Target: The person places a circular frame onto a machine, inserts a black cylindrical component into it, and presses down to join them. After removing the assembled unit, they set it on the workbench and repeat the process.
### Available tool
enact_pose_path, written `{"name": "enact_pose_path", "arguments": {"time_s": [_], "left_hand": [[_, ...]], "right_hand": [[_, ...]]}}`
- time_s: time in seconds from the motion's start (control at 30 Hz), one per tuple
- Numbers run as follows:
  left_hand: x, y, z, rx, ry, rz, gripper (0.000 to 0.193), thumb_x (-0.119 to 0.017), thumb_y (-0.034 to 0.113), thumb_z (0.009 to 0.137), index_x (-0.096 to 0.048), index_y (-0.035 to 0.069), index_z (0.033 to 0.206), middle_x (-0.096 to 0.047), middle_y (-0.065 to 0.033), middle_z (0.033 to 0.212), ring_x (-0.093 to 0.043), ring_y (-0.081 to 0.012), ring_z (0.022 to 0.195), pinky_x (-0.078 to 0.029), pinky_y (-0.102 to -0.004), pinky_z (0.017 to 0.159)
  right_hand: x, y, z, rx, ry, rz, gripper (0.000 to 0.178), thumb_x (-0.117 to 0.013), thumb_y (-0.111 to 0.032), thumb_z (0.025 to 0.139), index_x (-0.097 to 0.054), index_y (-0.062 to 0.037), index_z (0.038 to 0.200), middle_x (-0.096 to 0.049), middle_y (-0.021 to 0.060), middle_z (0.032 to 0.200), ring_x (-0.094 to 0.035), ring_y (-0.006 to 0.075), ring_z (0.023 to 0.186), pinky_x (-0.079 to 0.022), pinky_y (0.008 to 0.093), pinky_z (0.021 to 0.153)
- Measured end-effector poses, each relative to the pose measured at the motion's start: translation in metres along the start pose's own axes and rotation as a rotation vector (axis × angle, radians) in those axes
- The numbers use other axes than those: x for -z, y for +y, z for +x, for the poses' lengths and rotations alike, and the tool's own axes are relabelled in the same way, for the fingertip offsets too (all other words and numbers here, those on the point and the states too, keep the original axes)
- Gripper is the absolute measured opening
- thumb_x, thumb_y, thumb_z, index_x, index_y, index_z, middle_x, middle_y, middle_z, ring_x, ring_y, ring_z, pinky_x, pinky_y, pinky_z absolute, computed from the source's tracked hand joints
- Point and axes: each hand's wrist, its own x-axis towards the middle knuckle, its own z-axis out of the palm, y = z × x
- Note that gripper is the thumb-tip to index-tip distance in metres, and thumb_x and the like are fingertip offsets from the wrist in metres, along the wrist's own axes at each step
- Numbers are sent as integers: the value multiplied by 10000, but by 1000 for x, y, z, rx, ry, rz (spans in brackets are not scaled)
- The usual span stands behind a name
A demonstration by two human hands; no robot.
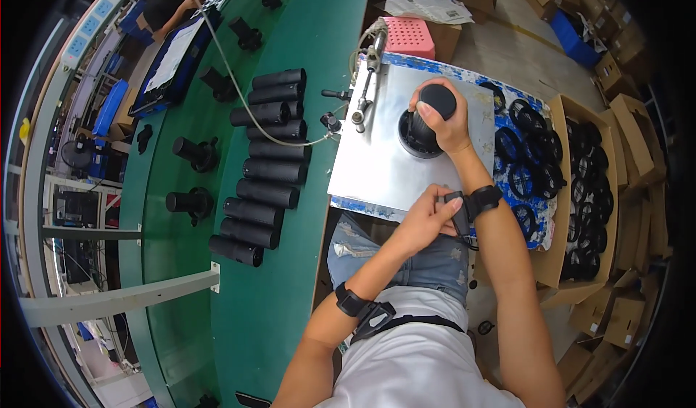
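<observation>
On the plate, the right hand grips a tube, apparently seating it, next needing steady pressure; the left hand pinches a wristband.

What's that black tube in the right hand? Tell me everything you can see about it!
The black tube looks smooth and dull, maybe plastic or metal. Its flat round end faces up, and it stands roughly upright. At the bottom is a wider round black base, on a shiny metal plate. The right hand is wrapped around its upper part, hiding some of its side.
</observation>
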Motion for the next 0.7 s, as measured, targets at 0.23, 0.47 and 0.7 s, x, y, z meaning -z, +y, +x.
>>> {"name": "enact_pose_path", "arguments": {"time_s": [0.23,0.47,0.7], "left_hand": [[-1,2,-14,-96,30,157,377,-573,276,979,-462,4,1214,-616,-60,784,-635,-114,700,-532,-246,607],[81,91,10,-698,576,683,144,-571,114,931,-609,-24,948,-673,-81,778,-625,-112,694,-485,-246,638],[201,129,88,-895,814,1164,236,-553,138,883,-634,24,1073,-639,-176,1086,-604,-350,1008,-478,-423,871]], "right_hand": [[-2,-4,-1,-26,-35,-59,276,-639,-175,807,-541,-7,1003,-625,81,850,-592,151,791,-484,287,779],[-3,-7,-5,-44,20,-38,274,-635,-162,791,-540,-16,1002,-623,79,842,-593,154,786,-483,287,769],[-8,-8,-3,-30,15,-15,282,-620,-172,797,-537,-1,1006,-622,91,841,-593,164,779,-483,294,764]]}}
